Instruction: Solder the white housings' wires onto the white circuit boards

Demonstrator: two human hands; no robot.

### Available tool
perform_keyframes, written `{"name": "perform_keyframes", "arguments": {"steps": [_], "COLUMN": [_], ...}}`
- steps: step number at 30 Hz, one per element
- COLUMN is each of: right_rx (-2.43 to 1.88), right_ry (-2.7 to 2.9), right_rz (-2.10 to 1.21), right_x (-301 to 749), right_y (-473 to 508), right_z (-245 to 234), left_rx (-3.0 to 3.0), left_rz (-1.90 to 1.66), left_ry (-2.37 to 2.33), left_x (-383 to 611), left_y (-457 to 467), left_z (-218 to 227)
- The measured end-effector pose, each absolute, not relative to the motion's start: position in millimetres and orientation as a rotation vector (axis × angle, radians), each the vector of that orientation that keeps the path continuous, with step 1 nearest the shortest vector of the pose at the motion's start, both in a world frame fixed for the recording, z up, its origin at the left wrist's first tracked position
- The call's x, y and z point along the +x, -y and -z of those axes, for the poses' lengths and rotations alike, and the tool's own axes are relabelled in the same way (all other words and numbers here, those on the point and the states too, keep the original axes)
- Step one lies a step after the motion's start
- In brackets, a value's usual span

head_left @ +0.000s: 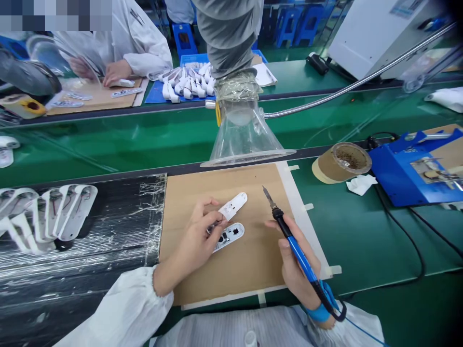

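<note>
We count one white shell (234, 204) pinched in the grip of our left hand (200, 238), just above one circuit board (228, 235) lying on the cardboard mat (249, 270) on the desk (361, 241). Our right hand (294, 262) closes its grip round one soldering iron (291, 238). The fanned shells (54, 212) at left run off frame, so we cannot count them.

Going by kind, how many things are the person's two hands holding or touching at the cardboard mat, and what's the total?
white shell half, in the left hand: 1
shell half with circuit board, under the left thumb: 1
soldering iron, in the right hand: 1
Total: 3
</note>
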State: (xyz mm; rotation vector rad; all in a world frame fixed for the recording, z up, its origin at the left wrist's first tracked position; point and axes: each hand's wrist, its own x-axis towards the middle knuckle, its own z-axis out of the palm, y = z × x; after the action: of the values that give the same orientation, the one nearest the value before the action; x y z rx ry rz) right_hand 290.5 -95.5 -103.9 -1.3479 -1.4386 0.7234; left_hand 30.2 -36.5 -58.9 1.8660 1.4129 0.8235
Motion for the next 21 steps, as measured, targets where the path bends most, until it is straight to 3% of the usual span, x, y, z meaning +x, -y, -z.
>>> {"name": "perform_keyframes", "arguments": {"steps": [7,21], "right_rx": [-1.364,-1.298], "right_ry": [1.291,1.035], "right_rz": [-0.82,-0.954], "right_x": [292.9,297.9], "right_y": [91.6,91.2], "right_z": [87.3,95.2], "left_rx": [2.238,2.372], "left_rz": [-0.768,-0.753], "left_ry": [-1.516,-1.544], "left_x": [49.4,56.7], "left_y": [57.7,59.4], "left_z": [79.7,83.6]}}
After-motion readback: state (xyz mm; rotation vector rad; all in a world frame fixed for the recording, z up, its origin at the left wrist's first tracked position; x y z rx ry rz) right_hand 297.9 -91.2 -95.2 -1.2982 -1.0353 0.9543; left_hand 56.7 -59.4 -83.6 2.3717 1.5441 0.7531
